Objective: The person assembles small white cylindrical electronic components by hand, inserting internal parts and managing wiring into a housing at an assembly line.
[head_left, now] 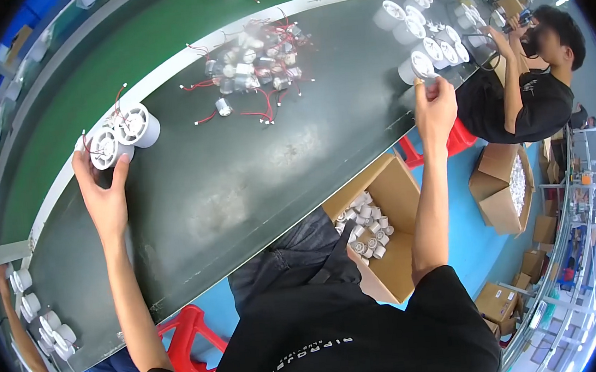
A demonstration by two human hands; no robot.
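Note:
My left hand (104, 199) holds a white round plastic housing (105, 149) with a spoked end, thumb on one side and fingers on the other. Touching it is a second white housing (137, 125), with thin red wires sticking up from the pair. Off to the right, my right hand (437, 111) pinches the near edge of another white cylindrical housing (415, 69), which lies tilted at the front of a group of similar housings (433, 48). Between my hands, towards the far edge, lies a heap of small motors with red wires (251, 59); one motor (223, 107) sits apart.
The dark work table (240, 170) borders a green conveyor belt (177, 19). An open carton (400, 198) of small white parts stands by my right side. A person (527, 88) works at the right. Red stools (190, 341) and another person's arm (32, 344) show too.

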